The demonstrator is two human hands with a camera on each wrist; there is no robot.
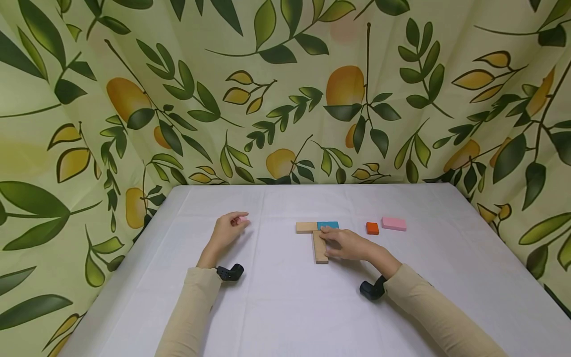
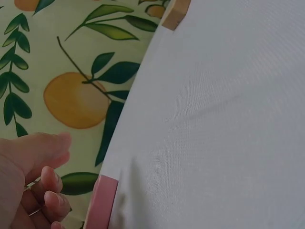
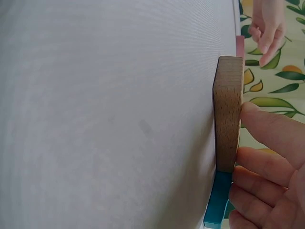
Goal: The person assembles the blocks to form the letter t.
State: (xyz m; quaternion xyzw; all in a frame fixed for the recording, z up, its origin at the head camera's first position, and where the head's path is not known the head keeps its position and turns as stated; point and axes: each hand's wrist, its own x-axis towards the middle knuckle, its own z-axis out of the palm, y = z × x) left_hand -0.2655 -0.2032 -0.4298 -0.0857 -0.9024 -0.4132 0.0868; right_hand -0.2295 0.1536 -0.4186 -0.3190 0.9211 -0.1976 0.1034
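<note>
My left hand (image 1: 226, 229) hovers near a pink block (image 2: 101, 202) on the white table; the left wrist view shows a gap between its loosely bent fingers and the block. My right hand (image 1: 350, 244) touches a plain wooden block (image 1: 319, 248), with its thumb and fingers along the block's right side and top. This block lies lengthwise toward me. Its far end meets a row made of another wooden block (image 1: 306, 227) and a blue block (image 1: 328, 225), forming a T. Fingers of the right hand partly cover the blue block.
To the right of the T lie a small orange-red block (image 1: 372, 228) and a second pink block (image 1: 394, 224). Leaf-and-fruit patterned cloth (image 1: 285, 99) hangs behind and beside the table (image 1: 276, 307). Each wrist carries a black camera.
</note>
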